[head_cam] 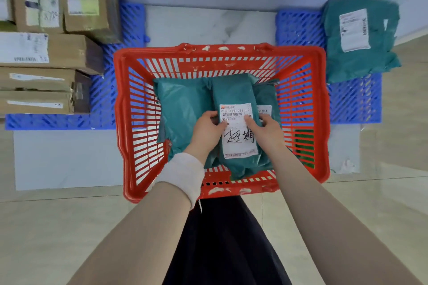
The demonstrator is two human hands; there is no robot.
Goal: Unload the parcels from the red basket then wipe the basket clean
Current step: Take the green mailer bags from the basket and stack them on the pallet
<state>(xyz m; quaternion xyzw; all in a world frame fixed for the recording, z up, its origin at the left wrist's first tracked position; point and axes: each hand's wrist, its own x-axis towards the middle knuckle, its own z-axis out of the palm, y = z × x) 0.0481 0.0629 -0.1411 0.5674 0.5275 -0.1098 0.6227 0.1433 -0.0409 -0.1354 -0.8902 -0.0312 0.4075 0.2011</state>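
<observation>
Both your arms extend forward and down into the red basket (119, 99), which stands on the floor directly ahead. Your left hand (209, 126) and right hand (266, 128) flank the top parcel (234, 90), a teal bag bearing a white label. Each hand grips one long edge, with digits curled onto the label face. The parcel rests on other teal parcels (183, 109) inside the basket. A separate teal bag (359, 53) lies on the blue pallet (301, 28) at right.
</observation>
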